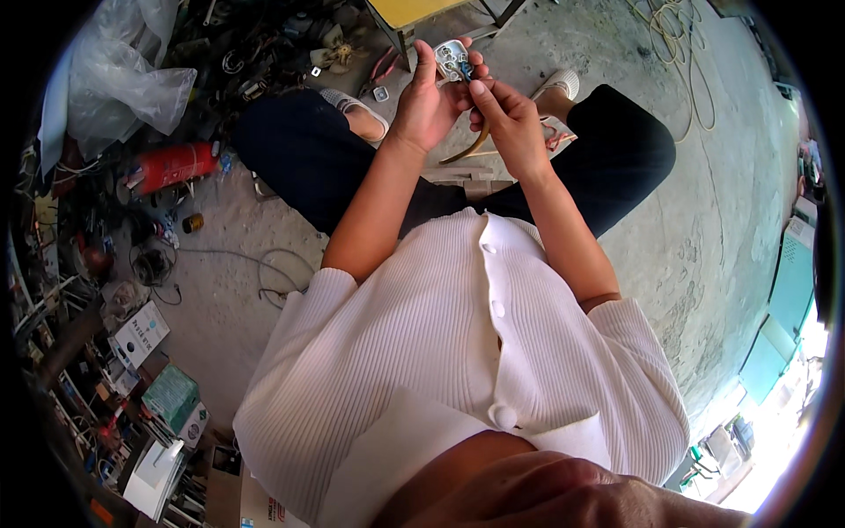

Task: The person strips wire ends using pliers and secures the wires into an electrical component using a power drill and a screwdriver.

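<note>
In front of me, my left hand (424, 110) is closed around a small white electrical fitting (450, 60), thumb on one side and fingertips on the other. Its inside faces up, showing metal terminals and a bit of blue wire. My right hand (512, 123) pinches close to the fitting's near edge. A brown cable (478, 145) hangs below the fingers and curves toward the floor. Whether the right fingertips grip the wire end or the cable is hard to make out. Red-handled pliers (382, 69) and a small white square piece (380, 93) lie by my left foot.
A yellow-topped stool (415, 12) stands just beyond my hands. Cluttered parts, a plastic bag (132, 75) and a red cylinder (178, 167) fill the left side. A thin cord (255, 258) crosses the concrete floor. Coiled hose (673, 31) lies far right; red-handled tool (556, 138) near my right foot.
</note>
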{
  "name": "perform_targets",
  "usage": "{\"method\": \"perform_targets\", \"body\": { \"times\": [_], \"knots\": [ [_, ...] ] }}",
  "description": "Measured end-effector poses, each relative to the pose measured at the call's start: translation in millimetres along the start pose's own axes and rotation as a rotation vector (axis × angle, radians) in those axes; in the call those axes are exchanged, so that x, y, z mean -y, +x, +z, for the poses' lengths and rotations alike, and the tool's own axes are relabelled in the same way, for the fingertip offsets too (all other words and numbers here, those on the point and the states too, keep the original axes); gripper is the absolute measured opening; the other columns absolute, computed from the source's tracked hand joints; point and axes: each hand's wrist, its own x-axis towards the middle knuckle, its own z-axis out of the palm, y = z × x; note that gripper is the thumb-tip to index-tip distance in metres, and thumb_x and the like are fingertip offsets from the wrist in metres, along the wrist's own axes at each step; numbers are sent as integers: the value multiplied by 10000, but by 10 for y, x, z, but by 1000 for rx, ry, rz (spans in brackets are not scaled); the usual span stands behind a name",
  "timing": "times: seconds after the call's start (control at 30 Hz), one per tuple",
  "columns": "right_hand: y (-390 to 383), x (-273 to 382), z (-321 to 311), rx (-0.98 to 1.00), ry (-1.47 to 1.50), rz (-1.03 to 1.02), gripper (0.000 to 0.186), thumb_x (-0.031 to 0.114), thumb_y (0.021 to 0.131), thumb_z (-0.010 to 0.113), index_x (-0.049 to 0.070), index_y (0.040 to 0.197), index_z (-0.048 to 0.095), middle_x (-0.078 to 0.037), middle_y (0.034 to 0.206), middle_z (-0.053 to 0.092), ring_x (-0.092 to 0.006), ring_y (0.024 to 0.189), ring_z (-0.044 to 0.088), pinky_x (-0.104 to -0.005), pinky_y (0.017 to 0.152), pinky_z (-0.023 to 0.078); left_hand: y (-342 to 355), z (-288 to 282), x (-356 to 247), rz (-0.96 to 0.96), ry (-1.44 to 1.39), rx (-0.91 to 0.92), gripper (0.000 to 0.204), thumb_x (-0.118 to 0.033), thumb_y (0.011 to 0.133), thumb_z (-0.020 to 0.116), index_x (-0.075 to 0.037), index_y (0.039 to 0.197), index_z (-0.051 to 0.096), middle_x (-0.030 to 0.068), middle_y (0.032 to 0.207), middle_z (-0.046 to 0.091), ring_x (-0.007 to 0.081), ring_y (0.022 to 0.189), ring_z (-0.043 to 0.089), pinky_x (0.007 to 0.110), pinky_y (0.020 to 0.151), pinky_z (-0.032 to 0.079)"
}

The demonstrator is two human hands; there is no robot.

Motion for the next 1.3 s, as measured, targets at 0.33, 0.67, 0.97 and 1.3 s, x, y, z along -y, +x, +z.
{"method": "perform_targets", "body": {
  "times": [0.33, 0.67, 0.97, 1.3],
  "knots": [
    [-62, 104, 75, -3, 30, 31, 229, 220, 964, 565, 21, 965, 677, 8, 759, 627, -36, 620, 485, -193, 557, 402, -8, -13, 4, 94, 70, 29, 659, -600, 941, 339, -14, 1208, 475, 70, 972, 579, 194, 882, 602, 361, 944, 495],
    [-92, 214, 84, 10, 26, 58, 268, 259, 972, 549, 32, 976, 690, 45, 735, 569, -9, 597, 387, -170, 529, 296, -25, 11, -26, 95, 84, 44, 645, -586, 945, 355, -2, 1181, 491, 75, 943, 586, 212, 910, 612, 352, 933, 497],
    [-120, 290, 104, -19, -125, -91, 232, 206, 953, 582, 1, 923, 687, 17, 720, 606, -41, 658, 479, -201, 622, 376, -38, 38, 46, 44, -13, 12, 641, -612, 936, 350, -46, 1194, 504, 42, 958, 587, 195, 931, 572, 330, 827, 472],
    [-63, 254, 60, -77, -327, -169, 205, 206, 948, 600, 22, 1017, 658, 31, 771, 613, -15, 629, 428, -172, 569, 348, -38, -44, -56, 70, 40, 77, 604, -585, 937, 399, -89, 1261, 514, 42, 1105, 605, 179, 1013, 563, 329, 884, 444]
  ]
}}
